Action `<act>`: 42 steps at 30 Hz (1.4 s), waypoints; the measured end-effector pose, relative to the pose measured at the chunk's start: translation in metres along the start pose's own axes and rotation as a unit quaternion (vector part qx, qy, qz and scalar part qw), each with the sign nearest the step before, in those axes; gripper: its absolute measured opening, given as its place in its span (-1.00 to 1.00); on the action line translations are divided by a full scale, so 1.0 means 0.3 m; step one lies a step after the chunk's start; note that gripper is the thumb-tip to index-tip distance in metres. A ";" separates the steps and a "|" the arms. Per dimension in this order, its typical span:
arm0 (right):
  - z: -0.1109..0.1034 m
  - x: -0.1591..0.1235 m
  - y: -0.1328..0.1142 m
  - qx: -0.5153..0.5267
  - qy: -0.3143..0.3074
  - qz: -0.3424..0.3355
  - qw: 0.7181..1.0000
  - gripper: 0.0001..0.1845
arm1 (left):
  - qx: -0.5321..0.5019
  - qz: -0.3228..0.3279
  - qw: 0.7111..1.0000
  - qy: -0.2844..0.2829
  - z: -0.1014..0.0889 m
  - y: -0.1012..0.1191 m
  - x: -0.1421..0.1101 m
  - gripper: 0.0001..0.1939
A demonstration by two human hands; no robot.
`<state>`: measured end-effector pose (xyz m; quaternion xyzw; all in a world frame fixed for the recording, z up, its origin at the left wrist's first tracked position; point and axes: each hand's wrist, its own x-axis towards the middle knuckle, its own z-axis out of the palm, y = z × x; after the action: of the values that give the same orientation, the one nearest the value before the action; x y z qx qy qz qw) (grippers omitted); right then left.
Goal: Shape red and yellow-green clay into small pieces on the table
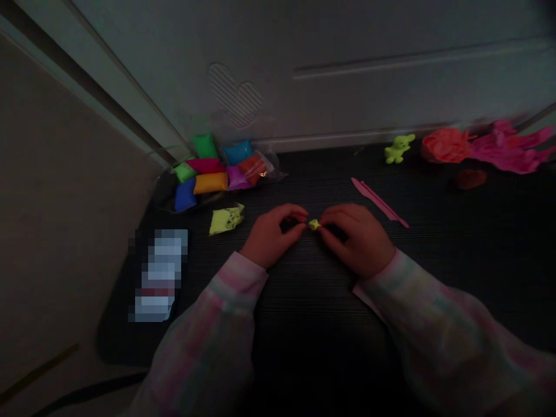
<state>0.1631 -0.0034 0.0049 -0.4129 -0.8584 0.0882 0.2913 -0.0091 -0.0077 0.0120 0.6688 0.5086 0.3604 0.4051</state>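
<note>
A small lump of yellow modelling clay point(313, 224) is pinched between the thumb and fingers of my right hand point(358, 237), above the dark table. My left hand point(275, 234) faces it from the other side. Its thumb and finger are curved with a narrow gap between the tips, just short of the clay. Left of my left hand lies a torn yellow-green clay packet point(226, 220). Beyond my right hand are a pink clay knife point(376, 200) and a thin pink stick point(384, 204), lying side by side.
Several coloured clay packets point(211, 183) lie on clear plastic at the back left. A phone point(160, 275) rests near the left edge. At the back right are a yellow-green bear figure point(397, 149), an orange crumpled bundle point(446, 145), pink material point(508, 149) and a brown lump point(470, 179).
</note>
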 end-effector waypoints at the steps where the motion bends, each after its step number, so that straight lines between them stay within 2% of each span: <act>1: -0.005 0.001 -0.005 -0.009 0.016 -0.010 1.000 -0.90 | -0.075 -0.030 0.997 0.004 0.000 0.003 0.001 -0.82; 3: -0.012 0.001 -0.013 -0.024 0.045 -0.027 0.998 -0.90 | -0.238 -0.088 0.967 0.006 0.005 0.009 0.003 -0.82; 6: -0.015 0.001 -0.017 -0.040 0.075 -0.043 0.995 -0.90 | -0.436 -0.157 0.886 -0.005 0.018 0.022 0.003 -0.76; 8: -0.012 0.001 -0.015 -0.049 0.082 -0.042 0.995 -0.89 | -0.506 -0.188 0.841 -0.020 0.027 0.031 0.001 -0.71; 10: -0.008 0.001 -0.012 -0.057 0.081 -0.036 0.994 -0.88 | -0.533 -0.199 0.822 -0.024 0.034 0.039 -0.002 -0.71; 17: -0.003 0.003 -0.013 -0.037 0.052 -0.029 0.998 -0.86 | -0.486 -0.200 0.851 -0.012 0.043 0.033 -0.007 -0.79; 24: -0.005 0.003 -0.019 -0.010 0.069 -0.041 0.997 -0.86 | -0.477 -0.200 0.856 -0.014 0.043 0.025 -0.004 -0.82; 36: -0.008 0.002 -0.032 0.037 0.059 -0.061 0.996 -0.89 | -0.456 -0.227 0.861 0.002 0.046 0.034 -0.004 -0.94; 42: -0.015 0.010 -0.036 0.168 0.067 0.043 0.983 -0.94 | -0.465 -0.202 0.862 0.001 0.041 0.035 -0.005 -0.94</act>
<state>0.1570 -0.0084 0.0141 -0.3996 -0.7916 0.2154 0.4091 0.0058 -0.0128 0.0163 0.2853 0.4060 0.4661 0.7324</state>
